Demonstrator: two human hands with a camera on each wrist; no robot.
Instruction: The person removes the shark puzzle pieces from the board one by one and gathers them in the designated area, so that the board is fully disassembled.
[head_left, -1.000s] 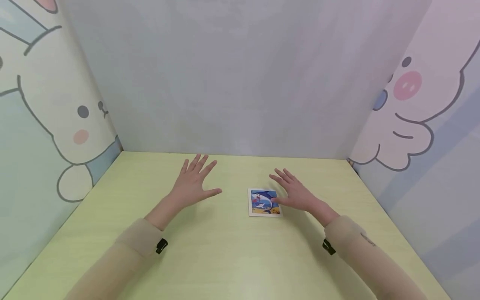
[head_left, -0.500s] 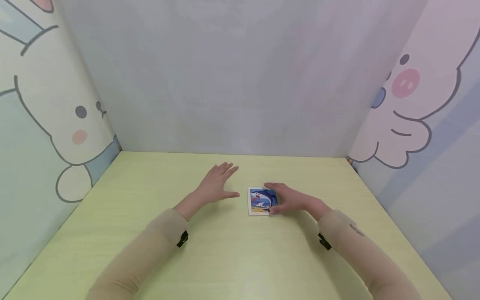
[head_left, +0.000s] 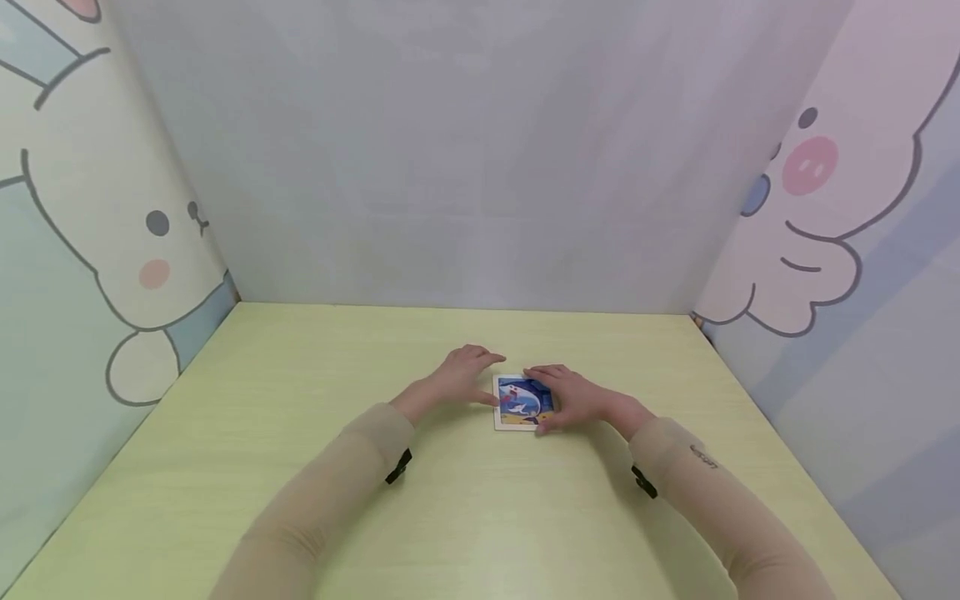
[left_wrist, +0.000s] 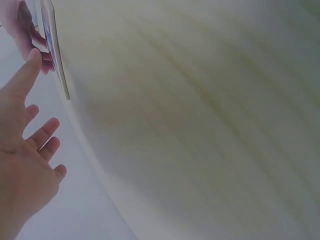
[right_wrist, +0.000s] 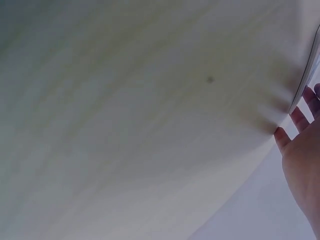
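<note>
A small square picture board [head_left: 517,402] with a white border and a blue shark scene lies flat on the table. My right hand [head_left: 576,398] holds it from the right, the thumb at its near edge and the fingers at its far edge; the palm covers its right side. In the right wrist view, fingertips [right_wrist: 295,120] meet the board's rim [right_wrist: 306,75]. My left hand [head_left: 459,377] is at the left edge, thumb and fingers spread apart. In the left wrist view, the left thumb [left_wrist: 27,75] points at the board [left_wrist: 56,50], its contact unclear.
The pale yellow-green table [head_left: 465,517] reaches back to a plain grey-white wall [head_left: 450,167]. Side panels carry a cartoon rabbit [head_left: 127,208] on the left and a pink-nosed cartoon animal [head_left: 825,217] on the right.
My left hand has moved right, up to the board's left edge. The right hand has come down and in, its thumb and fingers now around the board's near and far edges.
</note>
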